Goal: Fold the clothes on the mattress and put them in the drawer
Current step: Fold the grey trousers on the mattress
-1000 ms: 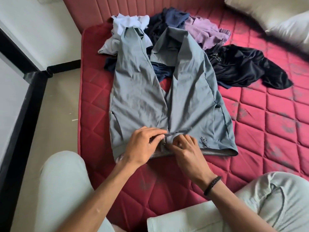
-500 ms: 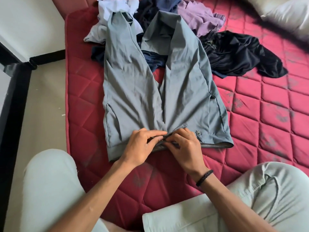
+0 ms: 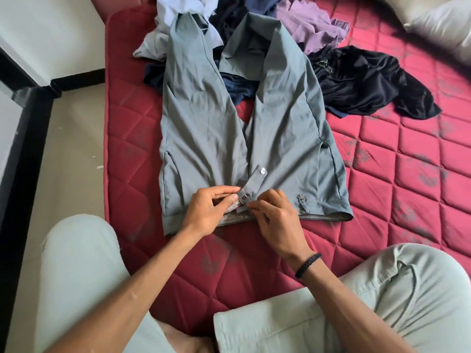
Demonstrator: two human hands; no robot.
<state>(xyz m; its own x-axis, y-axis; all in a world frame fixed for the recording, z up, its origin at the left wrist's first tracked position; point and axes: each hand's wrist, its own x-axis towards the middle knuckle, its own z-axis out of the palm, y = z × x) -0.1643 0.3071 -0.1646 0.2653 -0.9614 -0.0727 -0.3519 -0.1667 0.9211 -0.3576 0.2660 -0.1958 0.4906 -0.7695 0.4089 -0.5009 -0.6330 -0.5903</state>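
Since a moment ago, the waistband tab (image 3: 255,180) on the grey trousers (image 3: 204,128) has flipped open and now lies unfolded, its button showing. My left hand (image 3: 207,212) pinches the waistband beside the tab; my right hand (image 3: 276,217) pinches its other side. Trousers lie flat on the red mattress (image 3: 407,174), legs reaching onto the clothes pile (image 3: 318,34) beyond them.
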